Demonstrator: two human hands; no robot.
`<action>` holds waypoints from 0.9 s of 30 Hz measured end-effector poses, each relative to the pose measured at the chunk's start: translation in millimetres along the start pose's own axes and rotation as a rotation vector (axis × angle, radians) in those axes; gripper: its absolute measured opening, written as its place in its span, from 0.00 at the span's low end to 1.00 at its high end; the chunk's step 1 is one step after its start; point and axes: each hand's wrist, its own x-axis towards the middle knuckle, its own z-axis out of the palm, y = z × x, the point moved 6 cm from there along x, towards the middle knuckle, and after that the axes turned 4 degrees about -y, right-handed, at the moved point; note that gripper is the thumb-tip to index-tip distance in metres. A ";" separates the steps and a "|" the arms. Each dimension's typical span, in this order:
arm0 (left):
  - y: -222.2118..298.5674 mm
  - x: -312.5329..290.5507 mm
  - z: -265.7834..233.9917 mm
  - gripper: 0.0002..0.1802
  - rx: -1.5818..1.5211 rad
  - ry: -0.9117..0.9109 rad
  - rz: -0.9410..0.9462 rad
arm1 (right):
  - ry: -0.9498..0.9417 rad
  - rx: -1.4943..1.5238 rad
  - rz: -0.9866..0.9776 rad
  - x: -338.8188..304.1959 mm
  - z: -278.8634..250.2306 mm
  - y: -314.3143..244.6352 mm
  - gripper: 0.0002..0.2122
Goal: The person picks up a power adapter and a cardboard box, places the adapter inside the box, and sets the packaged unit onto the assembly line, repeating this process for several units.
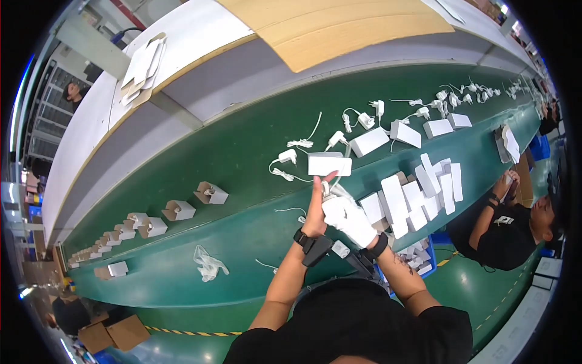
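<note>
In front of my body, my bare left hand (315,212) and my white-gloved right hand (350,221) come together around a coiled white cable (332,189). The left fingers point away from me along one side of it. My right fingers are curled in against it, and the glove hides part of the cable. Just beyond my fingertips lies a white box (329,164) on the green belt. To its left rests a white plug charger (287,157) with its cord, and another charger (336,140) sits behind it.
White boxes (370,142) and corded chargers line the belt (254,136) to the right. Flat white cartons (397,206) lie right of my hands. Open boxes (179,210) run leftward, near a clear plastic bag (210,264). A co-worker (506,221) sits at right.
</note>
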 end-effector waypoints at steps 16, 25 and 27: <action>-2.9 119.9 -62.6 0.48 2.039 0.064 0.191 | 0.076 1.629 0.776 -42.0 -94.9 16.7 0.25; 28.2 40.8 -17.9 0.43 0.818 -0.351 -0.013 | -0.066 1.730 0.838 -34.6 -78.9 -18.9 0.24; 32.1 25.2 -4.6 0.43 0.826 -0.402 0.000 | -0.123 1.674 0.851 -29.8 -67.4 -11.2 0.23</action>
